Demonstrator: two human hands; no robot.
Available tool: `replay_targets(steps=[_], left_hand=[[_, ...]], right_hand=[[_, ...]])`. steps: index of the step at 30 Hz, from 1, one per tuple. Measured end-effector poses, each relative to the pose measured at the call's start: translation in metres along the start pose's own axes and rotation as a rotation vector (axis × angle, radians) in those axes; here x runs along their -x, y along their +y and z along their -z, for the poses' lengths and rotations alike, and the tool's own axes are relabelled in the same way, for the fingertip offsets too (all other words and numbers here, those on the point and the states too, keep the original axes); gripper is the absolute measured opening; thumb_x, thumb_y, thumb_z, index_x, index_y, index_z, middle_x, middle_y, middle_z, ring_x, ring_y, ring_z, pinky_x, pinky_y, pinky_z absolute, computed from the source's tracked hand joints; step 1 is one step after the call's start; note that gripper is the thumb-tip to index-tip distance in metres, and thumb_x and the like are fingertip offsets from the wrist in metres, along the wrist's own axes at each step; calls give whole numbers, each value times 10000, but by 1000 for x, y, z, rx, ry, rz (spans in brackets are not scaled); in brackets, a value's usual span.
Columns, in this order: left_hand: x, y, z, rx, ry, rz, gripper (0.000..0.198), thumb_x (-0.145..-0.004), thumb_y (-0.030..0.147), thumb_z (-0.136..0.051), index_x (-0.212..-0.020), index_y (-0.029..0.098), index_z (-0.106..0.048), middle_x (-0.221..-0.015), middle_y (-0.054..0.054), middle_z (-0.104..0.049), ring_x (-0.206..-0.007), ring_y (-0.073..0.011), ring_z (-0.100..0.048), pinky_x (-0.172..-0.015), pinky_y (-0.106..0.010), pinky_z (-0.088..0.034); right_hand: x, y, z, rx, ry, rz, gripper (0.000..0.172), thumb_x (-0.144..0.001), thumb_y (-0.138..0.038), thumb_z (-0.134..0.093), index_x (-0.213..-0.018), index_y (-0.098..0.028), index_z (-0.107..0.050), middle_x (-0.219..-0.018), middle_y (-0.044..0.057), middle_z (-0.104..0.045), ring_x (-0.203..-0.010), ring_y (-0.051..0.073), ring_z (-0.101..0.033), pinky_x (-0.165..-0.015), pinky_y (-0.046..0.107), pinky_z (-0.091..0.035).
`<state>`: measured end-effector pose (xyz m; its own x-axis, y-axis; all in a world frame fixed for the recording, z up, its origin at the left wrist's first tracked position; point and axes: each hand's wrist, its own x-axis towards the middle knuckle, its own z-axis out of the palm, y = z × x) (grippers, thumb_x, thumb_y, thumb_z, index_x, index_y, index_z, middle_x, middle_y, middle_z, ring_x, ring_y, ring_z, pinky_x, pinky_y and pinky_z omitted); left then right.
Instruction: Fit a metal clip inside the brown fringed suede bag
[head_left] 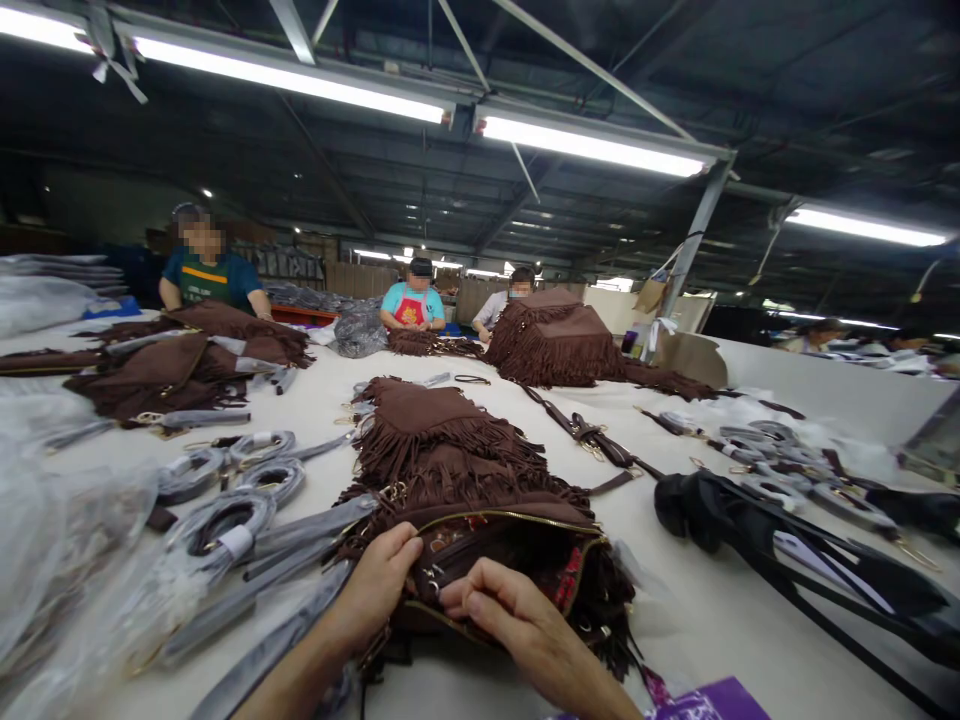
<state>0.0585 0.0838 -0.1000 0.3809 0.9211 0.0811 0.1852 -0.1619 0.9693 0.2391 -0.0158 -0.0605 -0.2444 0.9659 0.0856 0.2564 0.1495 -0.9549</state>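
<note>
- My left hand (379,585) has its grip clenched on the near left edge of the open brown fringed bag (510,560), thumb over the rim by the zipper.
- My right hand (517,615) pinches the near rim of the same bag with its fingertips, just beside the left.
- The bag lies near centre on the white table (720,610), mouth unzipped toward me.
- Behind it is a stack of matching fringed bags (435,435).
- Wrapped coiled straps (225,525) lie to the left, black straps (787,540) to the right.
- Three people sit at the far side.
</note>
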Motion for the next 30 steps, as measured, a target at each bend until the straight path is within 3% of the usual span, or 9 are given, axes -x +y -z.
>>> replay_targets(steps=[3,8,11,15,19,22,25,30], left_hand=[[1,-2,0,92,-20,42,259,-726,463,-515,-682,210,-480,-659,41,-482,-653,-165,-461,-619,-276,-385],[2,-4,-4,289,16,121,309,-672,489,-618,-682,202,-504,-638,45,-506,-653,-162,-490,-616,-264,-392],[2,-4,-5,441,27,206,371,-627,526,-678,-686,206,-500,-606,52,-515,-622,-160,-512,-585,-255,-392],[4,0,-6,473,26,245,422,-596,568,-689,-680,204,-491,-575,54,-517,-553,-142,-489,-541,-247,-373],[7,5,-6,484,38,236,415,-584,535,-719,-658,199,-488,-574,66,-503,-541,-113,-456,-541,-230,-360],[8,6,-6,494,49,224,398,-590,509,-724,-652,199,-483,-575,73,-490,-554,-108,-456,-536,-222,-346],[8,4,-5,522,43,228,411,-583,517,-727,-658,199,-479,-583,70,-504,-551,-109,-466,-531,-225,-348],[5,-2,-7,592,3,275,434,-572,532,-737,-684,200,-482,-549,67,-529,-503,-107,-484,-508,-222,-352]], right_hand=[[2,7,3,-129,22,-64,315,-893,-480,-537,-891,-173,-606,-947,65,-663,-862,218,-583,-746,295,-419],[-3,13,1,82,67,-69,288,-839,-439,-517,-708,-183,-536,-686,-7,-516,-688,177,-468,-643,280,-339],[-3,9,0,92,67,-37,274,-856,-426,-503,-744,-183,-557,-758,9,-568,-752,190,-490,-696,290,-355],[0,5,-2,55,103,-12,290,-896,-448,-487,-850,-185,-599,-859,40,-641,-811,215,-551,-737,303,-397],[-2,3,-9,159,188,164,231,-950,-365,-472,-828,-203,-583,-1030,63,-650,-951,217,-589,-855,296,-410],[-5,0,-16,251,107,305,185,-958,-254,-469,-797,-209,-547,-1175,61,-612,-1063,198,-570,-930,268,-383],[-7,-1,-19,250,64,374,173,-963,-229,-459,-807,-213,-531,-1058,47,-617,-962,175,-580,-860,247,-415],[1,6,-9,260,222,314,200,-981,-264,-435,-819,-210,-539,-1038,53,-582,-941,189,-562,-829,263,-417]])
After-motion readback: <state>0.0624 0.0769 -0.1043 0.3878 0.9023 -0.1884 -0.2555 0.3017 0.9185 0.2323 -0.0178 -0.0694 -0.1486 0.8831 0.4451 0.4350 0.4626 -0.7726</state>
